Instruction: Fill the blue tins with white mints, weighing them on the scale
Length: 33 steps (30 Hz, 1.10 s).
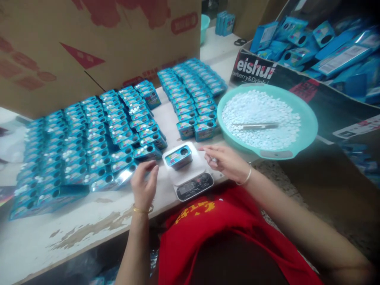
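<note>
1 blue box (179, 157) sits on the white scale (196, 168) between the left hand (144, 186), thumb and fingers slightly parted, and the right hand (228, 161), fingers curled around what look like white tablets (214, 160).

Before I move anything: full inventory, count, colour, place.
Scale: 1, white, front centre
Scale box: 1, blue, on scale
Left boxes: many, blue, in rows
Centre boxes: many, blue, beyond scale
Near basin: 1, green, right of scale
White pieces: uncounted, white, near basin and left boxes
Metal tool: 1, silver, on pieces
Dark carton: 1, black, right
Carton boxes: many, blue, in dark carton
Brown carton: 1, brown, behind left boxes
Far tub: 1, green, back
Far boxes: few, blue, beside far tub
Looped item: 1, black, back
Table: 1, white, under rows
Garment: 1, red, on person
Bracelets: 2, gold and pale, wrists
Left grip: 1, bare, left of scale
Right grip: 1, bare, right of scale
</note>
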{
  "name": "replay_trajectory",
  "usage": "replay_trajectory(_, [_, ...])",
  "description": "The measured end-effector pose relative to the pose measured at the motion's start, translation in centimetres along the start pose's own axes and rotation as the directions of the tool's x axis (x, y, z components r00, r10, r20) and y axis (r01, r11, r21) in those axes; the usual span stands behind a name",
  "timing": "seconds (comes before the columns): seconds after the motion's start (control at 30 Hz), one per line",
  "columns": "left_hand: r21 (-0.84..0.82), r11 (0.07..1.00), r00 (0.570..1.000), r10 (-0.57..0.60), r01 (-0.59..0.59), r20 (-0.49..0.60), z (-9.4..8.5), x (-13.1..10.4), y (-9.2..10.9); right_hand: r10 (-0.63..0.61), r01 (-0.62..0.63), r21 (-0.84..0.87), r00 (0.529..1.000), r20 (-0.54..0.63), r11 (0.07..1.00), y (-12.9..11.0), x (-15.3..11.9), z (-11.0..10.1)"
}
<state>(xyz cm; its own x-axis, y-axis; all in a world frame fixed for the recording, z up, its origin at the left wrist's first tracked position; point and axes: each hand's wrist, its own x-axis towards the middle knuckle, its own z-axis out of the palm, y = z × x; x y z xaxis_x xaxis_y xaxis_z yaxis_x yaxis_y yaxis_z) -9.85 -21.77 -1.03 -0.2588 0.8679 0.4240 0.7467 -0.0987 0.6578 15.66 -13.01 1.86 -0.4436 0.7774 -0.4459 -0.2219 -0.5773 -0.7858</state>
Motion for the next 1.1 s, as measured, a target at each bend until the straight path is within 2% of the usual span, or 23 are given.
replay_trajectory(0.07, [-0.007,1.000,1.000,-0.006,0.006,0.002,0.1,0.1,-0.1,0.076,-0.069,0.102,0.995,-0.064,0.992,1.2,-0.8,-2.1])
replay_trajectory(0.17, [-0.005,1.000,1.000,-0.002,0.002,0.008,0.3,0.4,0.1,0.131,-0.107,0.197,0.985,-0.114,0.975,3.0,-1.7,-4.7])
replay_trajectory(0.3, [-0.023,1.000,1.000,0.020,-0.020,0.016,0.5,0.9,0.5,0.147,-0.107,0.246,0.978,-0.149,0.963,4.6,-2.3,-6.4])
replay_trajectory(0.53, [-0.046,0.997,0.997,0.057,-0.055,0.048,0.7,1.5,1.7,0.167,-0.132,0.276,0.980,-0.107,0.952,5.1,-2.6,-5.6])
replay_trajectory(0.63, [-0.033,0.992,0.989,0.128,-0.125,0.078,0.9,2.0,2.5,0.170,-0.141,0.266,0.981,-0.091,0.954,5.3,-2.6,-5.0])
replay_trajectory(0.7, [0.011,0.979,0.968,0.197,-0.201,0.154,1.2,2.2,2.9,0.173,-0.145,0.252,0.981,-0.093,0.957,5.5,-2.7,-4.6])
replay_trajectory(0.83, [0.140,0.925,0.884,0.282,-0.353,0.372,2.1,3.1,3.3,0.154,-0.142,0.186,0.987,-0.050,0.972,5.3,-3.1,-3.8])
replay_trajectory(0.9, [0.155,0.913,0.868,0.290,-0.377,0.403,2.3,4.4,3.4,0.122,-0.120,0.123,0.993,-0.006,0.985,4.6,-3.3,-3.5])
replay_trajectory(0.97, [0.159,0.916,0.886,0.295,-0.369,0.358,2.0,6.7,3.8,0.073,-0.073,0.053,0.997,0.013,0.996,3.4,-3.7,-3.3])
replay_trajectory(1.1, [0.251,0.911,0.940,0.288,-0.328,0.186,1.3,14.5,4.2,-0.056,0.049,-0.070,0.994,-0.098,0.996,0.1,-4.6,-3.8])
